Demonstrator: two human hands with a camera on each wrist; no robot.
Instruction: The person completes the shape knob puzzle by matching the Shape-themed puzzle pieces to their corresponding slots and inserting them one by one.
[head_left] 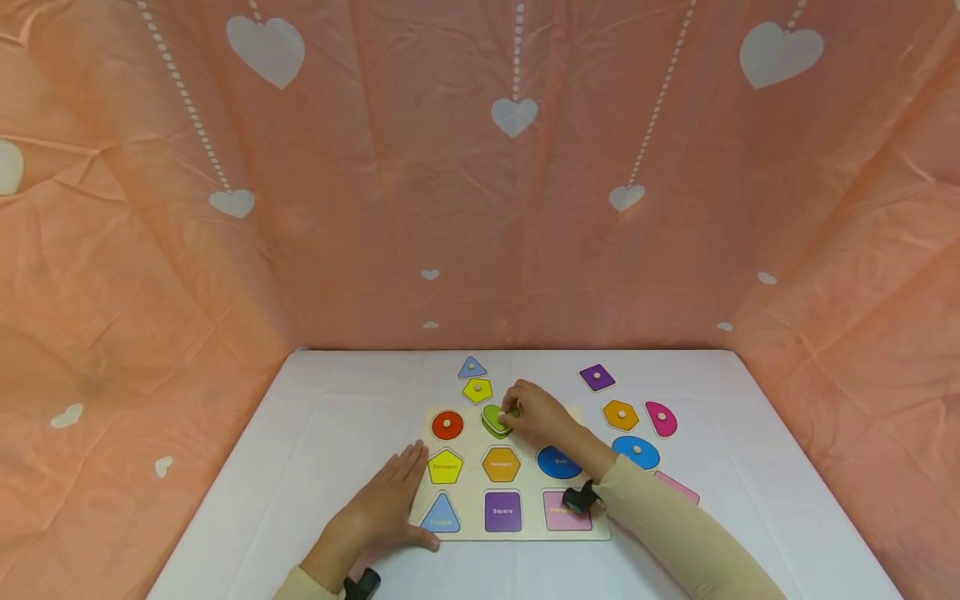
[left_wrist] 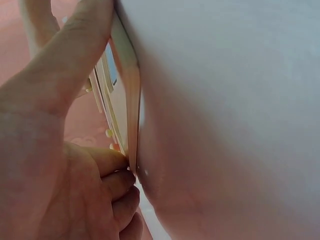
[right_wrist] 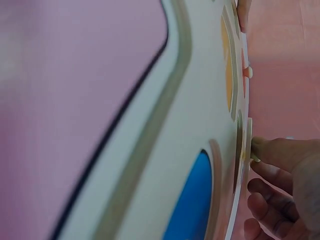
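A pale wooden shape puzzle board (head_left: 531, 527) lies flat on the white table. My left hand (head_left: 386, 498) rests along its left edge, fingers straight and thumb at the near corner; fingertips and thumb touch the edge in the left wrist view. Over the middle recess of the top row, my right hand (head_left: 538, 415) pinches a green puzzle piece (head_left: 492, 422) by its small knob. That piece is slightly off its green recess. In the right wrist view, thumb and index finger (right_wrist: 277, 172) meet at the knob. A red circle piece (head_left: 437, 427) sits in the top left recess.
Behind the board lie a blue triangle piece (head_left: 467, 371) and a yellow pentagon piece (head_left: 471, 395). Right of it are a purple square (head_left: 602, 382), orange hexagon (head_left: 614, 422), magenta half-round piece (head_left: 664, 425), blue oval (head_left: 647, 457) and pink rectangle (head_left: 681, 489). Orange cloth (head_left: 480, 308) surrounds the table.
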